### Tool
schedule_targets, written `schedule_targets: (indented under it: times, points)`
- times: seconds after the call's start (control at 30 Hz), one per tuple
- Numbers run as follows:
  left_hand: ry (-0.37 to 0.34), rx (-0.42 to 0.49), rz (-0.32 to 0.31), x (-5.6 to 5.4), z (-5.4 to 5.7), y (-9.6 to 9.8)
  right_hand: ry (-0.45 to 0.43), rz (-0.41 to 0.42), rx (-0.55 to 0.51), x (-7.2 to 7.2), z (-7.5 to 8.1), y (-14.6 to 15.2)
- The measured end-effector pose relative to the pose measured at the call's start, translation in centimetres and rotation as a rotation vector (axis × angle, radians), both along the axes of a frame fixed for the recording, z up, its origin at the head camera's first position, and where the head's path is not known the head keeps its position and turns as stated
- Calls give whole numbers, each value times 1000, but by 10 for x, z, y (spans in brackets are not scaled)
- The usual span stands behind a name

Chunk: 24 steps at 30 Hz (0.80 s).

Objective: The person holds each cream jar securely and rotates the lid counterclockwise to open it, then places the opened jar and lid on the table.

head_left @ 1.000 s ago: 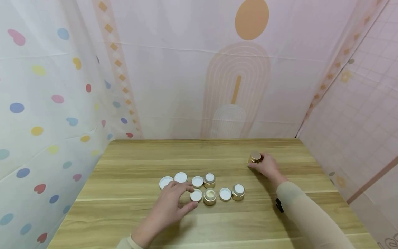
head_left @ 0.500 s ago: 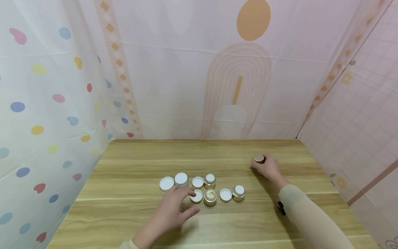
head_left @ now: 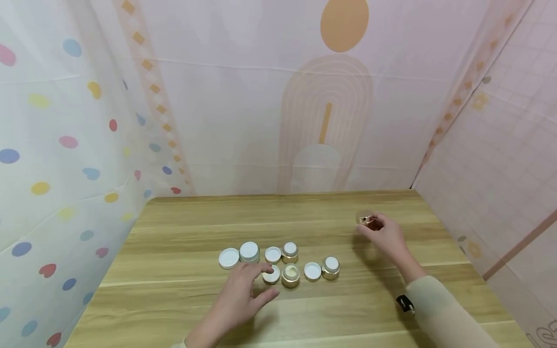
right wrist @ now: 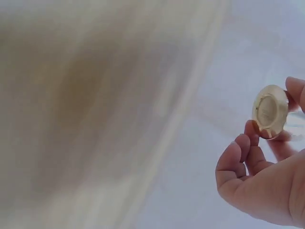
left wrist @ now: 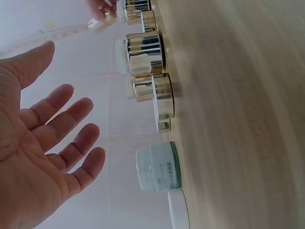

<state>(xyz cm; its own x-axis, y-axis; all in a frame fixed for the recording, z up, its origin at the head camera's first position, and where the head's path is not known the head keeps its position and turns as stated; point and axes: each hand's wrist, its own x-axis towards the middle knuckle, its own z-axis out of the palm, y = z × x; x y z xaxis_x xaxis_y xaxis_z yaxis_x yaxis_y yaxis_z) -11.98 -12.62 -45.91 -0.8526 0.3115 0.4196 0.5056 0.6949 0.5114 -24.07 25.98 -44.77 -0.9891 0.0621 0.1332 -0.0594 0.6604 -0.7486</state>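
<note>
My right hand [head_left: 388, 240] grips a small gold cream jar [head_left: 366, 220] above the right back of the table; its round base [right wrist: 268, 112] faces the camera in the right wrist view. Fingers cover part of its side. Over the row of jars, my left hand [head_left: 238, 294] hovers with relaxed, spread fingers and holds nothing. Nearest to its fingertips is an upturned lid [head_left: 271, 275], beside a gold jar of pale cream [head_left: 290, 277]. A pale green jar [left wrist: 159, 167] stands beyond that hand, with a larger white lid [head_left: 228, 259] to its left.
Two more gold jars with white inner covers, one at the back [head_left: 290, 251] and one at the right [head_left: 331, 269], each have an upturned lid beside them. The wooden table [head_left: 209, 220] ends at a patterned curtain [head_left: 243, 121] behind and at both sides.
My right hand has raised the gold jar off the table and moved it slightly right, tilting it. The left hand stays almost where it was, and the head view has shifted a little.
</note>
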Motion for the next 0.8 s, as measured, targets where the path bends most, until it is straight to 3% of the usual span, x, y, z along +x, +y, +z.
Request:
schedule_targets:
  times: [0.07,0.23,0.37,0.6,0.8]
  points:
    - [26,16,5,-1,2,1,91,62,32,6,8,-12]
    - [167,60,-13,-8,8,4,261,274,88,30,29,-59]
    - [184,136,-41,-12,13,8,355,408,173,52,37,-99]
    - [139,188,-159,-9,14,7,552,581,350,82,21,-140]
    - [149,89,-207,-4,7,5,539,648,400,96,9,-147]
